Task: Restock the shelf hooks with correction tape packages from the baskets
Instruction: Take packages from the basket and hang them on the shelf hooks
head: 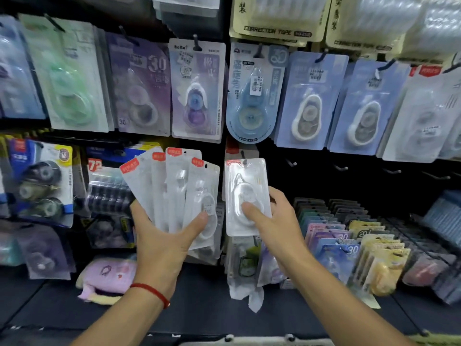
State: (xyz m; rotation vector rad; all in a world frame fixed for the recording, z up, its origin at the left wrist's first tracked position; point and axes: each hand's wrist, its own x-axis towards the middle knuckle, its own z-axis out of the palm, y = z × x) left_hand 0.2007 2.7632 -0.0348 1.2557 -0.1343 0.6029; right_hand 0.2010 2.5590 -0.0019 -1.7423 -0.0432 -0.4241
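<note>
My left hand point(162, 236) grips a fan of several white correction tape packages point(172, 186) with red corner labels, held upright before the lower shelf row. My right hand point(272, 221) holds one white correction tape package point(245, 188) by its lower part, thumb on the blister. The hang hole at this package's top sits at a shelf hook point(243, 156) in the middle of the lower row. Whether the hook passes through the hole, I cannot tell.
Bare hooks point(291, 163) point(341, 168) stick out to the right in the dark lower row. Blue, purple and green tape packages hang above point(252, 96). Racks of packages point(349, 248) stand at the lower right. A pink plush item point(107, 275) lies at the lower left. A basket rim point(249, 340) shows at the bottom edge.
</note>
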